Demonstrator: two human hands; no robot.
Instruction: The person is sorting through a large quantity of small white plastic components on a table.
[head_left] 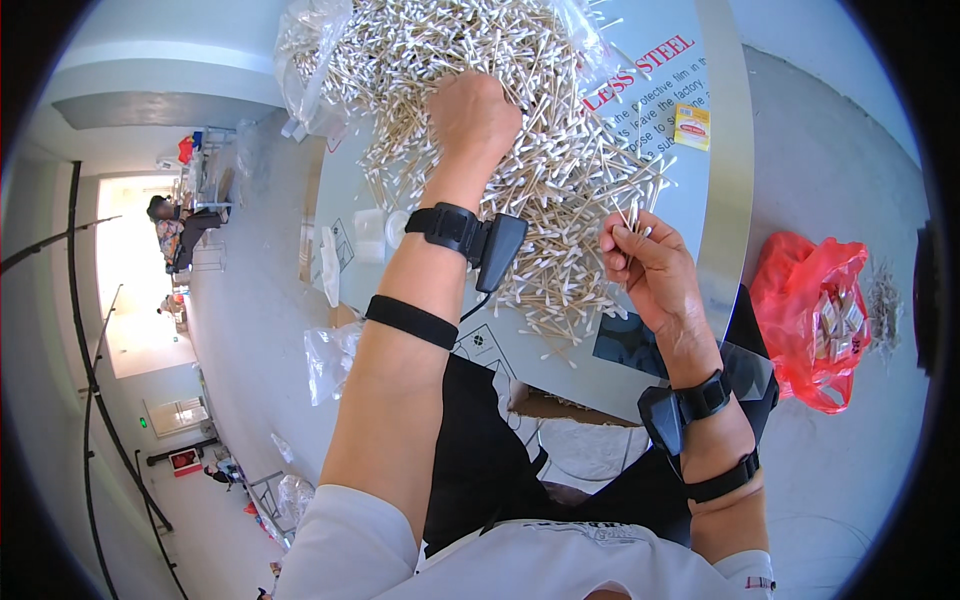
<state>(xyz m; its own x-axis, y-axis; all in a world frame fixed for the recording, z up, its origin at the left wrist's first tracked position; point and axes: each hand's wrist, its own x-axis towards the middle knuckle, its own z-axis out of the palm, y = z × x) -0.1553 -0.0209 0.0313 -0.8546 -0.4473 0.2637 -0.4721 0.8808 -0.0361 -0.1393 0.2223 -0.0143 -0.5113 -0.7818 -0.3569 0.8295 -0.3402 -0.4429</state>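
A big heap of cotton swabs [470,60] with wooden sticks and white tips covers the steel table [722,160]. My left hand [472,115] is curled into a fist on the heap, its fingers closed among the swabs. My right hand [645,262] is raised at the heap's near right edge and pinches a small bunch of swabs [632,212] upright between thumb and fingers. Both wrists carry black straps with a small black device.
A clear plastic bag [310,60] lies open at the heap's left edge. A small yellow packet [692,126] rests on the table at the right. A red plastic bag [815,310] with small packs sits on the floor to the right. A person sits far off at left [170,228].
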